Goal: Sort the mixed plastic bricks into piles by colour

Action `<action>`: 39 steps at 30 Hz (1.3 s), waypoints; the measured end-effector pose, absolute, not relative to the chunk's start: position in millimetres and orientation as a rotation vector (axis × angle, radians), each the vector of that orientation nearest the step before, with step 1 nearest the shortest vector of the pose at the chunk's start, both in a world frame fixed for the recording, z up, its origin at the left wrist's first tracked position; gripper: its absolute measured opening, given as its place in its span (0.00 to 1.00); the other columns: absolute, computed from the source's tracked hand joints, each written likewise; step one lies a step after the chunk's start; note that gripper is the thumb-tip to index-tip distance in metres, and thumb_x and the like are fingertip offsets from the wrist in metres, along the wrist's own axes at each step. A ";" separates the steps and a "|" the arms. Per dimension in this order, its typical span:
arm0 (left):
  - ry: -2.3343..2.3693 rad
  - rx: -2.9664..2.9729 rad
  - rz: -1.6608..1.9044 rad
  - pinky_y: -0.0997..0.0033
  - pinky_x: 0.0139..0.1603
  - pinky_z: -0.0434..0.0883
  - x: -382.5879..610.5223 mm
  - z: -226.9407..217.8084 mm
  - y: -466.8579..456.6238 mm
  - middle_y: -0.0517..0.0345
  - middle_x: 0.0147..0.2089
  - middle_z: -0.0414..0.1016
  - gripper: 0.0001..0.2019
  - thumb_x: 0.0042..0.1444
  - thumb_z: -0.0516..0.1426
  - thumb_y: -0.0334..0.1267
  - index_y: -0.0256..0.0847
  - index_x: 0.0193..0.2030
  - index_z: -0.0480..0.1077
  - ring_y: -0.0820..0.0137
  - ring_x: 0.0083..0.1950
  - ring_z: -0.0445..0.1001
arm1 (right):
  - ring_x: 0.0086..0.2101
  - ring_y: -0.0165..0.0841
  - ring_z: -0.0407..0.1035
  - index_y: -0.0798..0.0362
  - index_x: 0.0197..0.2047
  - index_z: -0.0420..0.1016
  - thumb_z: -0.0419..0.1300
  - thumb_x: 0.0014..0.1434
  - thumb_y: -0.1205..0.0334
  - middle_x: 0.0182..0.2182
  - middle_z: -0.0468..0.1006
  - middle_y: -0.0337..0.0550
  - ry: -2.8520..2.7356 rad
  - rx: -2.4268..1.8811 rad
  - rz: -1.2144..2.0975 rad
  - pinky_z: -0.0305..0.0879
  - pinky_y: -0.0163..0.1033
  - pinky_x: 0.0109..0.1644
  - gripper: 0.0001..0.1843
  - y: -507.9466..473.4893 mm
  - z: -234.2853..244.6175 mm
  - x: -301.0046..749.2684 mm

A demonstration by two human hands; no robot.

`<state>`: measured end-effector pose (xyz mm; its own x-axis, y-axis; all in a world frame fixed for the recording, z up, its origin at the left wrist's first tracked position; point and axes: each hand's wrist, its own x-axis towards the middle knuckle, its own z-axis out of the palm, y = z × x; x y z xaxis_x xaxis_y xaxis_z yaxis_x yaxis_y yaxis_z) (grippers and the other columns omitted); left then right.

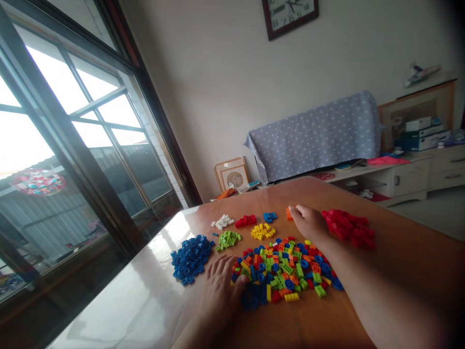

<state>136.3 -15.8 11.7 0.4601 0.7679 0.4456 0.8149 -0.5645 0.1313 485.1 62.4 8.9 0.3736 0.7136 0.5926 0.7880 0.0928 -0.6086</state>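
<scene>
My left hand (221,286) lies on the table at the left edge of a mixed pile of toy building bricks (286,266), fingers stretched out and holding nothing. Across the table, my right hand (308,220) is closed, its curled fingers beside a few orange bricks (289,213). What lies inside those fingers is hidden. Left of my left hand sits a heap of blue round bricks (192,258). Sorted groups stand beyond the mixed pile: lime green bricks (228,240), yellow bricks (263,231), white bricks (223,222), red bricks (246,221) and blue bricks (269,217).
A larger heap of red pieces (348,228) rests right of my right hand. The brown glossy table (145,295) reaches back toward a cabinet (410,177) and a cloth-covered object (316,135). Windows (109,121) are on the left; a clock (290,14) hangs on the wall.
</scene>
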 end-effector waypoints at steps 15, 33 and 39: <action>-1.457 -2.751 -0.558 0.55 0.64 0.65 136.9 21.9 3.2 0.58 0.58 0.72 0.16 0.54 0.60 0.39 0.54 0.49 0.75 0.59 0.63 0.65 | 0.23 0.33 0.64 0.49 0.25 0.63 0.46 0.66 0.43 0.20 0.71 0.40 -1.442 -1.588 -0.054 0.45 0.38 0.29 0.25 65.7 5.2 478.4; -1.888 -2.448 -0.841 0.66 0.47 0.64 118.5 17.2 61.1 0.57 0.42 0.78 0.15 0.56 0.55 0.35 0.46 0.51 0.72 0.63 0.47 0.71 | 0.22 0.30 0.60 0.50 0.22 0.57 0.47 0.66 0.44 0.17 0.65 0.37 -1.517 -1.562 -0.029 0.46 0.37 0.30 0.25 60.1 8.3 468.3; -2.065 -2.214 -0.730 0.64 0.48 0.60 115.9 13.9 99.6 0.55 0.45 0.79 0.15 0.56 0.55 0.36 0.48 0.50 0.72 0.59 0.51 0.70 | 0.21 0.30 0.59 0.50 0.23 0.54 0.47 0.67 0.44 0.17 0.62 0.35 -1.530 -1.552 -0.040 0.45 0.37 0.29 0.25 56.8 11.7 465.6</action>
